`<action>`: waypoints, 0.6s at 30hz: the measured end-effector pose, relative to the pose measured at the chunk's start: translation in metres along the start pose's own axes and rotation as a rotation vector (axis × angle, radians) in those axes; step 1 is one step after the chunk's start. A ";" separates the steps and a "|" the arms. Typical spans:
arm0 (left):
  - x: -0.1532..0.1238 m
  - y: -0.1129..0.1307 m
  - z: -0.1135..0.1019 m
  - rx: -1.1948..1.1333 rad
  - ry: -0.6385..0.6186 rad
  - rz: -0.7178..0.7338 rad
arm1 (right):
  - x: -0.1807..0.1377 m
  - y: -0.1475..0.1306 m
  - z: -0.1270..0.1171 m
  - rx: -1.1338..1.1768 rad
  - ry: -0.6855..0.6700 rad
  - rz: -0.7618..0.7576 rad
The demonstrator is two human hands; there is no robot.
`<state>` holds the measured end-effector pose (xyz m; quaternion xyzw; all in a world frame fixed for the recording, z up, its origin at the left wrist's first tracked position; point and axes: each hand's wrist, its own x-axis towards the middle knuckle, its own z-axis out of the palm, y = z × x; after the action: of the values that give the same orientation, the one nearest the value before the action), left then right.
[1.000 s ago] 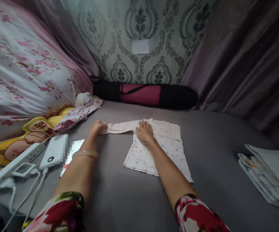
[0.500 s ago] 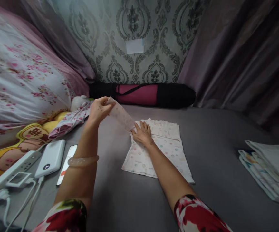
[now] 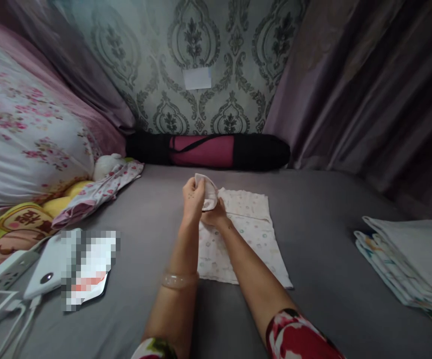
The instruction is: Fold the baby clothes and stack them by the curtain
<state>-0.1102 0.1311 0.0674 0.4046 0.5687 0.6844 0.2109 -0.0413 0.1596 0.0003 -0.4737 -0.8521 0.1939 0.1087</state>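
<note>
A small white baby shirt (image 3: 246,234) with a pale dotted print lies flat on the grey bed sheet (image 3: 313,209). My left hand (image 3: 193,194) is closed on the shirt's sleeve (image 3: 208,192) and holds it lifted and folded over the shirt's upper left corner. My right hand (image 3: 213,215) presses on the shirt just below the sleeve, partly hidden behind my left hand; its fingers are mostly out of sight. A clear bangle (image 3: 178,280) sits on my left wrist.
A stack of folded cloths (image 3: 406,259) lies at the right. A black and pink rolled mat bag (image 3: 208,149) runs along the wall. At the left are a floral quilt (image 3: 25,129), a pink-print garment (image 3: 96,189), a power bank (image 3: 47,264), a power strip and cables.
My left hand has lifted the sleeve from flat at the left and carried it right, over the shirt, next to my right hand. The view shifted slightly.
</note>
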 end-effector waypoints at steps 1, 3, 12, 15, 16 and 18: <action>0.002 -0.001 -0.006 -0.038 0.049 -0.024 | 0.001 0.003 0.000 0.011 -0.015 -0.011; 0.009 0.000 -0.018 -0.097 0.147 -0.083 | 0.003 0.009 -0.002 0.037 -0.053 -0.036; 0.019 0.005 -0.034 -0.093 0.226 -0.182 | 0.006 0.031 -0.054 0.551 0.000 0.143; 0.010 0.007 -0.016 0.003 0.099 -0.102 | -0.001 0.035 -0.076 0.998 -0.052 0.349; 0.007 0.008 -0.009 0.028 0.002 -0.083 | -0.004 0.038 -0.081 1.111 -0.083 0.402; 0.003 0.009 0.000 0.038 -0.204 -0.098 | -0.009 0.049 -0.087 1.254 -0.130 0.478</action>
<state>-0.1103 0.1311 0.0771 0.4479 0.5760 0.6178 0.2933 0.0332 0.1951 0.0573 -0.4840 -0.4547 0.6988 0.2658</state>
